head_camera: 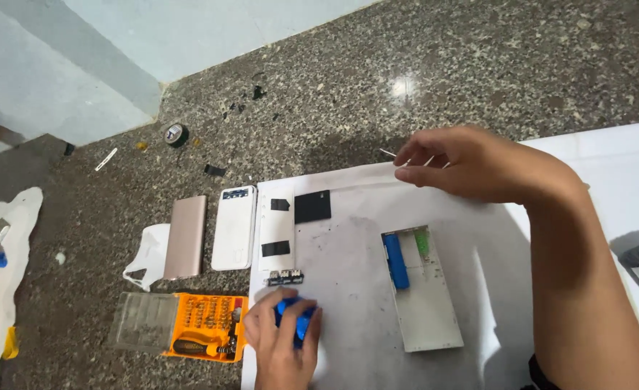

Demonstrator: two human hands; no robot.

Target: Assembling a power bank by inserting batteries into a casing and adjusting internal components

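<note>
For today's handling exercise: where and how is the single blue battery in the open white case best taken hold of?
Grip the blue battery across its round middle with thumb and forefinger, coming from straight above. It lies flat against the left wall of the white case, so that side is blocked, while the top and right side look free. The right hand is probably nearer; the left hand holds blue cells.

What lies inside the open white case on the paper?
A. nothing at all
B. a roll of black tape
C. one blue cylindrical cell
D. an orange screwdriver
C: the white case holds a single blue cell along its left wall, with a small green part near the top; the rest of it is bare.
</note>
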